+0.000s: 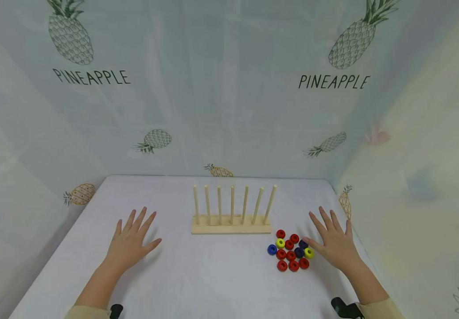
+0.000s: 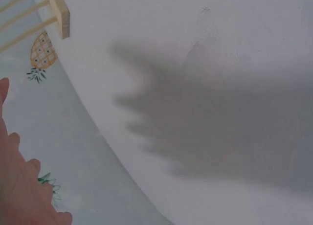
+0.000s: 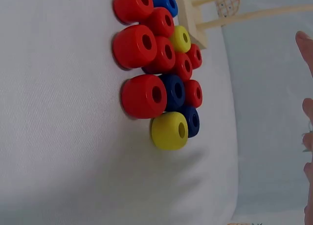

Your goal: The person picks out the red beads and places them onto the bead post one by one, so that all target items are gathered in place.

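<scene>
Inspected remotely through head and wrist cameras. I take the peg rack (image 1: pixel 231 228) as my datum: its base runs crosswise to the person, its long axis from left to right, with seven pegs (image 1: pixel 219 204) standing up from it.

The relation of most account is this: the loose beads (image 1: pixel 289 244) lie just off the rack's right end, on the person's side of it, and the right hand (image 1: pixel 338 248) is much the nearer of the two. From that hand they lie to the left, on its thumb side. The right hand holds nothing, its fingers spread wide. (In the head view its thumb tip overlaps a dark blue bead (image 1: pixel 303 243); I cannot certify contact.) The left hand (image 1: pixel 131 246), well apart from the rack's left end, is likewise spread wide and without a load; its shadow shows on the table (image 1: pixel 181 279) in the left wrist view.

Materials: the rack appears to be pale, unpainted wood, its pegs slim round rods. I count thirteen beads, eight red, two yellow and three blue, squat and barrel-shaped, smooth, each with a round hole facing upward. The white table surface beneath the rack shows a fine woven texture. Beyond the rack hangs a creased, pineapple-printed sheet (image 1: pixel 229 106).
</scene>
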{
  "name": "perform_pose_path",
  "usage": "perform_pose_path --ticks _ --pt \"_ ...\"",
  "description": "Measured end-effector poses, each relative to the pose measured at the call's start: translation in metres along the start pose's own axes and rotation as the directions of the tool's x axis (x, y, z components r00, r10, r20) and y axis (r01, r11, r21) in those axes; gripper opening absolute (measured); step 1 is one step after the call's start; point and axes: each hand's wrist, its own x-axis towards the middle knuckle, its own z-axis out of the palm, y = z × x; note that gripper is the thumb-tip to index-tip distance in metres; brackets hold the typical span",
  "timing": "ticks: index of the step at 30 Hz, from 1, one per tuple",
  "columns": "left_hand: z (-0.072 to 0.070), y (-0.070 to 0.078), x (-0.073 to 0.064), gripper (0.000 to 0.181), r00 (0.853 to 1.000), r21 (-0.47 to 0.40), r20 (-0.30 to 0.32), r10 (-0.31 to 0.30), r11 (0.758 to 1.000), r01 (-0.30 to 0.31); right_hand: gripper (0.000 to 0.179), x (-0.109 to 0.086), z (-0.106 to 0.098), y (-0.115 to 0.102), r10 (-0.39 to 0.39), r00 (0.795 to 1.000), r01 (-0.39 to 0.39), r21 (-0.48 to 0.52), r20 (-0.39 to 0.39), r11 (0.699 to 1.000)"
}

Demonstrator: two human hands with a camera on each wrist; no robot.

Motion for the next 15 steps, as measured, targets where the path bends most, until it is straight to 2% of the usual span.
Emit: perform_pose_path --ticks 5,15 --pt "0.004 0.005 0.01 0.085 1.0 -0.024 -0.01 0.004 1.0 -0.004 0.083 0.003 0.002 -0.003 0.007 1.0 -0.008 0.037 0.027 0.999" --pt "0.023 0.019 0.028 0.09 1.0 -0.112 0.022 -0.001 0.994 0.003 0.084 0.005 0.007 -0.016 -0.017 0.996 0.005 0.133 0.088 0.991"
